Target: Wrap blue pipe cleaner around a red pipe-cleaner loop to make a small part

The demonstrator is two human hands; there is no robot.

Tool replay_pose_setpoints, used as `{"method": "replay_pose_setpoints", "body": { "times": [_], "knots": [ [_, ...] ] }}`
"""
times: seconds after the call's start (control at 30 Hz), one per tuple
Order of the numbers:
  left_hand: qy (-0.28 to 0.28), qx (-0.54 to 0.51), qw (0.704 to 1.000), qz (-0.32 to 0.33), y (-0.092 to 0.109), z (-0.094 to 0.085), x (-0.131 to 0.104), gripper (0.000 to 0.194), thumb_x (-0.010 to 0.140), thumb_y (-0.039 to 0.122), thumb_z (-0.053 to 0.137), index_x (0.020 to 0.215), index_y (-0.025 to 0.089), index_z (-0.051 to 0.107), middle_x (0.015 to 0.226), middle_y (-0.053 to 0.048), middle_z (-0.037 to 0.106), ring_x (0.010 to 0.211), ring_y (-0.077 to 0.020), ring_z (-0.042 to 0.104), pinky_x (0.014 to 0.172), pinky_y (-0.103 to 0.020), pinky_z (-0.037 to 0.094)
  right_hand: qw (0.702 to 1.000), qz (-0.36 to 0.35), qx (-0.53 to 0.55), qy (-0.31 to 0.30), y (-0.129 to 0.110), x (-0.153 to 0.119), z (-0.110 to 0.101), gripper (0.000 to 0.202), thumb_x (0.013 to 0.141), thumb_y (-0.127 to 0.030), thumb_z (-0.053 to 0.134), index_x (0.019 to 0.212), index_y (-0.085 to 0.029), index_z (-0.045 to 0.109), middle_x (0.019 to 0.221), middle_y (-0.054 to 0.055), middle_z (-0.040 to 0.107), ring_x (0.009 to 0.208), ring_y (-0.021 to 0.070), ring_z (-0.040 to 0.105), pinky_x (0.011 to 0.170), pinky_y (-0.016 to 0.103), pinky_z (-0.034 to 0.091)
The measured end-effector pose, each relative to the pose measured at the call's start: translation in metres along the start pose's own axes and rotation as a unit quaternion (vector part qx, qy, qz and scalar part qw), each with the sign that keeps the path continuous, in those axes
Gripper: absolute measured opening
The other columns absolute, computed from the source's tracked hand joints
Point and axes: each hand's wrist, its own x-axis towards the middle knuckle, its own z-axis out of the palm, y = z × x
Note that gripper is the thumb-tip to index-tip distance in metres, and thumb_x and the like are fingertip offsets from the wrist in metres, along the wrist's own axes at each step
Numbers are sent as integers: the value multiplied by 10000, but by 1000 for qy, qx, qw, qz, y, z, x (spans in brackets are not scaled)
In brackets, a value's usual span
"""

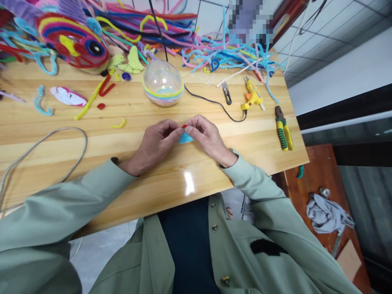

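Near the middle of the wooden table, my left hand [159, 141] and my right hand [209, 136] meet at the fingertips. Both pinch a small light-blue ribbed piece [185, 138] that looks like coiled pipe cleaner. A bit of red [184, 126] shows at its top between the thumbs; the fingers partly cover it. Just beyond the hands sits a clear round ball [163, 83] with yellow, blue and pink bands around its lower half. A short yellow pipe cleaner piece [119, 123] lies left of my left hand.
A yellow glue gun [252, 96], small snips [226, 94] and green-yellow pliers [284, 128] lie at the right. A colourful fish figure [73, 43] stands at the back left. Pipe cleaners [171, 24] heap along the far edge. A grey cable [84, 141] loops at the left.
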Motion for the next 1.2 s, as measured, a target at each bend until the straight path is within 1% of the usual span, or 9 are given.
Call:
{"method": "replay_pose_setpoints", "body": {
  "times": [0.2, 0.4, 0.53, 0.7, 0.83, 0.93, 1.0, 1.13, 1.2],
  "knots": [
    [16, -20, 1000, -4, 1, 1, 2, 410, 1036, 626, 811, 911, 237, 776, 856, -26, 764, 779, -198, 647, 713, -357, 524, 998, -8, 43, 54, 0, 2, -3, 608, 1002, -864, 723, 1049, -257, 719, 1013, 11, 733, 947, 192, 671, 950, 377, 581],
    [5, -10, 1000, 13, 0, 0, 3, 398, 1070, 592, 775, 870, 249, 742, 811, -17, 725, 745, -202, 625, 701, -366, 512, 999, -4, -20, 25, -1, 4, 3, 604, 962, -844, 786, 975, -243, 726, 894, -16, 688, 813, 167, 568, 780, 348, 486],
    [17, -9, 999, 31, 0, 2, 2, 455, 1116, 608, 704, 848, 241, 731, 812, -23, 724, 766, -200, 629, 725, -358, 524, 1000, -11, 14, 22, 1, 5, 2, 601, 969, -834, 788, 956, -238, 714, 895, -14, 686, 837, 166, 590, 807, 344, 500],
    [-2, -11, 998, 54, 1, 5, 4, 461, 1035, 673, 816, 888, 241, 750, 826, -17, 742, 733, -182, 607, 670, -337, 496, 998, -44, 11, 35, 0, 6, 2, 573, 965, -803, 824, 952, -240, 720, 888, -14, 688, 821, 158, 578, 781, 326, 519],
    [4, -4, 998, 59, 0, 3, 7, 467, 1044, 645, 827, 847, 235, 720, 774, 0, 698, 698, -164, 597, 663, -324, 505, 996, -58, 36, 60, -1, 15, -8, 565, 975, -812, 799, 1019, -253, 726, 971, 0, 716, 854, 166, 627, 840, 338, 578],
    [23, 5, 998, 53, -4, 3, 9, 460, 1048, 620, 825, 832, 233, 700, 726, 15, 634, 655, -150, 546, 622, -313, 471, 992, -67, 47, 92, -2, 24, -20, 593, 965, -849, 772, 1047, -264, 720, 997, 3, 706, 869, 173, 640, 840, 342, 570],
    [19, 7, 999, 50, -5, 3, 10, 479, 1027, 647, 832, 826, 234, 696, 728, 12, 633, 657, -151, 537, 615, -315, 460, 994, -68, 45, 67, -3, 27, -24, 599, 942, -848, 800, 1015, -259, 720, 969, 0, 692, 863, 172, 621, 841, 341, 551],
    [2, -10, 999, 44, -4, 2, 10, 530, 994, 727, 842, 826, 245, 699, 756, -3, 677, 679, -167, 568, 632, -341, 469, 998, -49, 2, -29, -2, 24, -15, 621, 901, -852, 845, 961, -242, 742, 917, -4, 685, 833, 169, 568, 810, 340, 521],
    [0, -30, 999, 41, -2, 2, 10, 546, 980, 761, 845, 844, 252, 701, 754, 0, 682, 667, -167, 565, 624, -350, 459, 998, -44, -21, -28, -1, 22, -10, 637, 892, -870, 840, 917, -242, 735, 865, -10, 657, 802, 167, 538, 761, 335, 494]
  ]
}}
